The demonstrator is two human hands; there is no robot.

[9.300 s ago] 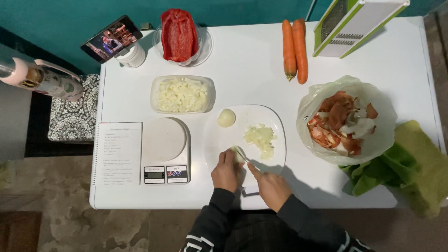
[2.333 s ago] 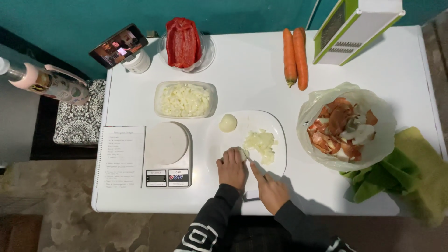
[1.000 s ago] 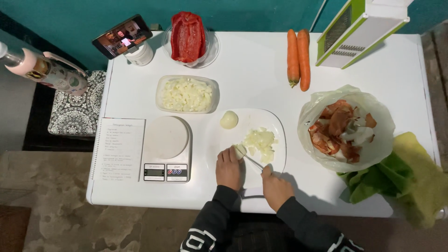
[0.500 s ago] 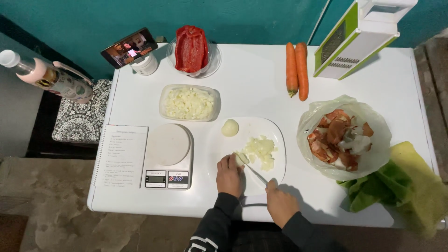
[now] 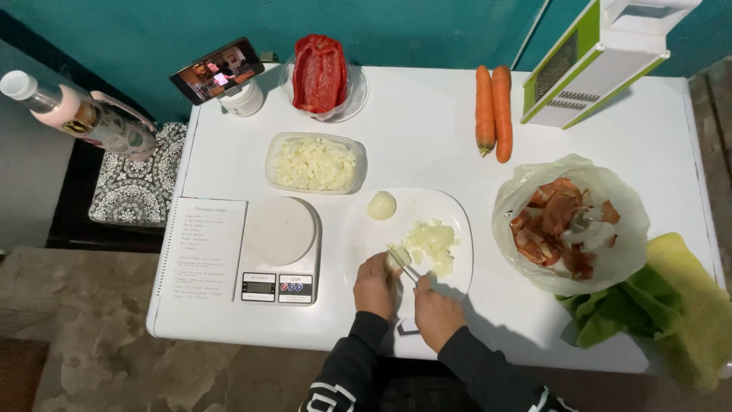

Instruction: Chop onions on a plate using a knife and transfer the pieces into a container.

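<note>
An onion piece [image 5: 396, 258], small and pale, lies on the near left part of a white cutting board [image 5: 457, 210], and the left hand [image 5: 375, 284] is curled over it from the near side, its fingertips pressing it down. The right hand [image 5: 436, 312] is closed around the handle of a knife [image 5: 403, 264], whose thin blade slants up and to the left so that its tip meets the onion piece just beside the left fingers. Just to the right of the blade sits a loose heap of chopped onion [image 5: 431, 244] in the middle of the board, and a peeled onion half [image 5: 381, 205] rests near the board's far left corner, apart from the heap. The board lies on a white table [image 5: 427, 130]. To its left stands a white kitchen scale [image 5: 280, 250], and left of that a sheet of paper [image 5: 201, 250] with handwriting. Beyond the board a clear tub of diced onion [image 5: 316, 162] sits, and farther back a red pepper [image 5: 319, 73] lies in a clear dish. Two carrots [image 5: 492, 109] lie side by side at the far right, near a green and white grater [image 5: 599, 63]. A plastic bag of onion skins [image 5: 568, 223] sits right of the board, touching a green cloth [image 5: 648, 305].
</note>
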